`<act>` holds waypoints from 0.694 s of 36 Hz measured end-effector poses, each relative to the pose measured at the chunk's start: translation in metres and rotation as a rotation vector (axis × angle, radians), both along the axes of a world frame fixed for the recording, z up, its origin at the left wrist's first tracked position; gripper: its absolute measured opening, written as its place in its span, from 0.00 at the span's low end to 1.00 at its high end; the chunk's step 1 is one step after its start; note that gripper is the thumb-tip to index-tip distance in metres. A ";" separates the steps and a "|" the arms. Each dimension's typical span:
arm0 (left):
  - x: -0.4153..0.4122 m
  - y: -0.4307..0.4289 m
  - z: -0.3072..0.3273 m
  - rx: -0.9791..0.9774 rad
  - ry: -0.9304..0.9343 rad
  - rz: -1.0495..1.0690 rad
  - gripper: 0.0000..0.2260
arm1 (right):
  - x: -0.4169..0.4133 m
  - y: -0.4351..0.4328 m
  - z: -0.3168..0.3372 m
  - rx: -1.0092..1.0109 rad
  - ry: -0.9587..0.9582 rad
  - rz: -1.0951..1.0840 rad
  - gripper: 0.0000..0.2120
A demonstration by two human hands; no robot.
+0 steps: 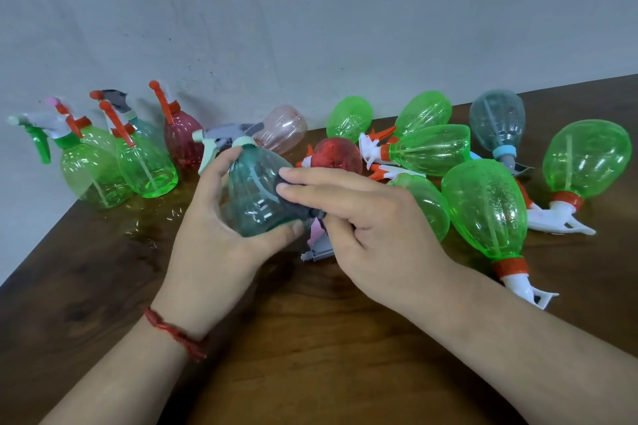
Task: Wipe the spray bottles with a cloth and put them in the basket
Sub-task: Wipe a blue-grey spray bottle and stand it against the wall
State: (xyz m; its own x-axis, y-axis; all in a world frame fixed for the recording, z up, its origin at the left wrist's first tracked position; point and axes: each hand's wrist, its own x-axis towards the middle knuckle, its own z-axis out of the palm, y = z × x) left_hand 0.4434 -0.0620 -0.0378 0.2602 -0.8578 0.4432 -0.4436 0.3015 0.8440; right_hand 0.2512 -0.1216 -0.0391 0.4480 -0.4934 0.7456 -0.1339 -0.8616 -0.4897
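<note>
Red thread bracelet (172, 331) on the left wrist, nearest; one bottle under wipe above the dark wooden table (310, 355).
Left hand (221, 235) curls round the teal translucent plastic spray bottle (255, 193). Right hand (373, 228) pinches a dark grey cloth (293, 197) against its side, fingers near straight. Recommend turning the bottle under the cloth, neck included. Basket not in view.
</note>
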 end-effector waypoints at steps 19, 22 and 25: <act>-0.005 0.009 -0.001 -0.132 -0.471 -0.181 0.49 | -0.004 -0.015 0.009 0.324 -0.210 -0.006 0.24; -0.010 0.009 -0.003 -0.079 -0.278 -0.208 0.50 | -0.005 -0.017 0.009 0.374 -0.262 0.003 0.22; -0.013 0.009 -0.002 -0.036 -0.192 -0.252 0.51 | -0.005 -0.017 0.008 0.360 -0.249 -0.001 0.22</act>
State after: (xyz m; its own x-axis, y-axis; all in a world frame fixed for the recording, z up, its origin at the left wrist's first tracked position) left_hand 0.4302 -0.0530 -0.0396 -0.0501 -0.8677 0.4946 -0.5017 0.4500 0.7388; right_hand 0.2467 -0.1390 -0.0316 0.2760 -0.7420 0.6110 0.0251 -0.6299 -0.7763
